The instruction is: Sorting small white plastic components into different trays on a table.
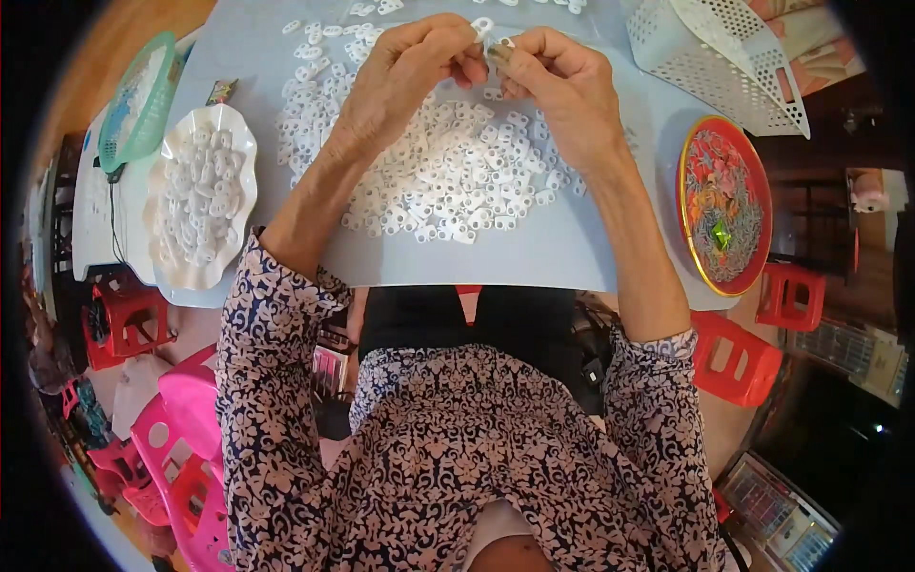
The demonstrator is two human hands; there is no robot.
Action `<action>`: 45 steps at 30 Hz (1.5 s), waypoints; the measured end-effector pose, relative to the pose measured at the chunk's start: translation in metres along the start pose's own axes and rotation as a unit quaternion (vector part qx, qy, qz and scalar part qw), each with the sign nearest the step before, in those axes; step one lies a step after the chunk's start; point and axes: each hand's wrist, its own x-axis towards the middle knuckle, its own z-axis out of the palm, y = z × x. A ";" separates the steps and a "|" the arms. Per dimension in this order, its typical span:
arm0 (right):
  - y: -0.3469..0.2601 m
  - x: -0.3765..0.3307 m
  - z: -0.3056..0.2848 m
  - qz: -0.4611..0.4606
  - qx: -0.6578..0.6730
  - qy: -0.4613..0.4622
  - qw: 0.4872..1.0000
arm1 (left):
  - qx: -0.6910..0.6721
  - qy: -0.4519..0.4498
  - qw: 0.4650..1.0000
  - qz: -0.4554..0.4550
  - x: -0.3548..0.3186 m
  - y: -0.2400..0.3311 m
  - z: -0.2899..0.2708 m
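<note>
Over the far part of the table, my left hand (405, 76) pinches a small white plastic piece (483, 26) between thumb and forefinger. Close beside it, my right hand (567, 81) has thumb and forefinger pressed together; something small and pale shows at the fingertips, too small to name. Below both hands spreads a heap of white plastic pieces (457, 181), each with round holes. More such pieces lie in a white wavy-edged dish (205, 276) at the left. To the right, a red tray with a gold rim (681, 191) contains many thin grey metal bits, possibly screws, and colourful wrappers.
A green basket (111, 129) stands beyond the dish at far left, near a small wrapper (221, 91). At the far right is a white perforated basket (667, 43). Pink chair (191, 400) and red stools (734, 357) flank the pale table (477, 262).
</note>
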 end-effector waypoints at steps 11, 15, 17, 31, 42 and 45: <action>0.003 0.002 0.000 -0.006 0.018 0.010 1.000 | -0.029 -0.005 0.999 -0.014 0.000 -0.004 -0.003; 0.002 0.002 0.000 0.001 0.007 0.018 1.000 | -0.005 0.024 0.999 -0.041 -0.001 0.002 0.000; 0.003 0.002 0.000 0.002 0.005 0.018 1.000 | 0.031 0.017 0.999 -0.013 0.000 0.004 -0.002; 0.001 0.000 -0.001 0.032 -0.018 -0.005 0.999 | 0.171 -0.021 0.984 0.050 0.002 0.005 -0.004; -0.001 0.000 0.000 0.028 -0.014 -0.008 0.999 | 0.212 0.001 0.977 0.029 0.002 0.006 -0.003; -0.003 -0.001 0.001 0.028 -0.023 -0.008 0.999 | 0.192 -0.001 0.981 0.036 0.001 0.006 -0.002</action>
